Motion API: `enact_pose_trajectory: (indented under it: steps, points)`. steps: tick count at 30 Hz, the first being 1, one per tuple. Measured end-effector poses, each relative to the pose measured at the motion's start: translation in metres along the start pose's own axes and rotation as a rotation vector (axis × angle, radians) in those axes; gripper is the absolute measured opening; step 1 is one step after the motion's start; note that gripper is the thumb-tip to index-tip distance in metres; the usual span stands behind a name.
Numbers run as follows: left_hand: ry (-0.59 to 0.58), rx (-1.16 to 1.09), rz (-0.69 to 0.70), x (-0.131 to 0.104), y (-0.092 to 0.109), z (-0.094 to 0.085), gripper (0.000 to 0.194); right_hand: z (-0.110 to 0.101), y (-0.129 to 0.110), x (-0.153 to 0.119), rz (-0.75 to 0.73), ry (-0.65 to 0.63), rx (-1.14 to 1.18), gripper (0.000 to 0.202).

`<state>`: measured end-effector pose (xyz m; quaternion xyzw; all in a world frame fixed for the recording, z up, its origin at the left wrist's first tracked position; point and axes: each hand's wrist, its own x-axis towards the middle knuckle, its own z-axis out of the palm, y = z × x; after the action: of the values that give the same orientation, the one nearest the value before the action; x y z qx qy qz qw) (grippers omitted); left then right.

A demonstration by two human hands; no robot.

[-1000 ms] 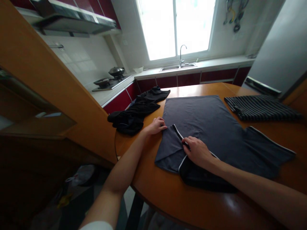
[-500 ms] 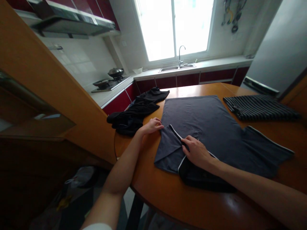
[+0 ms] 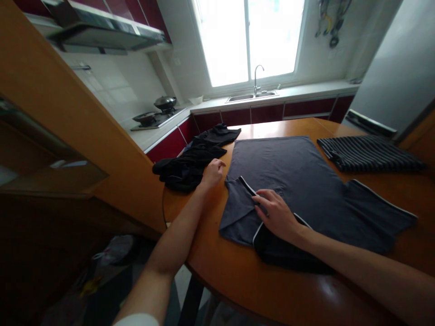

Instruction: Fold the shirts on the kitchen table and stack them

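A grey shirt with black, white-edged trim lies spread on the wooden table, its collar toward me. One sleeve is folded inward at the left; the other reaches out to the right. My right hand rests on the folded sleeve by its trimmed edge, fingers apart. Just left of the shirt's side edge, my left hand hovers near the table with its fingers curled; whether anything is in them is hidden.
Crumpled black clothes lie at the table's left edge. A folded striped garment is at the right. Beyond the table stand a counter with a sink, a stove and a grey fridge.
My left hand has come off the shirt's left edge and moved slightly up and left. My right hand has shifted a little to the left, its fingers more spread.
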<state>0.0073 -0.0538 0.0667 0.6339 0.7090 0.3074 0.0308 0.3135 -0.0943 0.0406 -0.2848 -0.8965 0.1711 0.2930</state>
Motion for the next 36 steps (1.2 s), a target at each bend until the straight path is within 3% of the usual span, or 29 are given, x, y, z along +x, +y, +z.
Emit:
enact_pose_trajectory:
  steps: [3,7,9,11,16,22,24,28,33,36]
  points:
    - [0.033,-0.074,0.077,-0.006,0.019,0.008,0.031,0.000,-0.004,-0.001,-0.052,0.007,0.020,0.037]
    - [-0.281,-0.138,0.250,-0.027,0.045,0.034,0.037,0.005,-0.004,-0.003,-0.071,-0.125,0.015,0.046]
    - [-0.426,-0.093,0.250,-0.036,0.051,0.046,0.049,0.008,-0.003,-0.004,-0.044,-0.198,-0.020,0.050]
    - [-0.489,-0.032,0.228,-0.039,0.050,0.053,0.057,0.010,-0.001,-0.005,-0.024,-0.241,-0.046,0.052]
    - [-0.463,0.146,0.130,-0.025,0.027,0.053,0.062,0.010,-0.002,-0.004,-0.028,-0.276,-0.112,0.052]
    - [-0.118,0.117,-0.093,0.000,-0.010,0.021,0.047,0.007,-0.003,-0.003,-0.042,-0.287,-0.165,0.052]
    - [-0.082,0.098,-0.125,0.004,-0.017,0.007,0.039,0.007,-0.003,-0.004,-0.052,-0.292,-0.166,0.053]
    - [-0.139,0.011,-0.131,0.002,-0.018,-0.007,0.030,0.006,-0.002,-0.005,-0.066,-0.299,-0.168,0.053]
    - [-0.365,-0.071,-0.143,-0.007,-0.008,-0.003,0.032,0.006,-0.003,-0.006,-0.067,-0.317,-0.191,0.054]
    - [-0.372,-0.025,-0.180,-0.008,-0.007,0.000,0.030,0.005,-0.005,-0.006,-0.073,-0.314,-0.213,0.054]
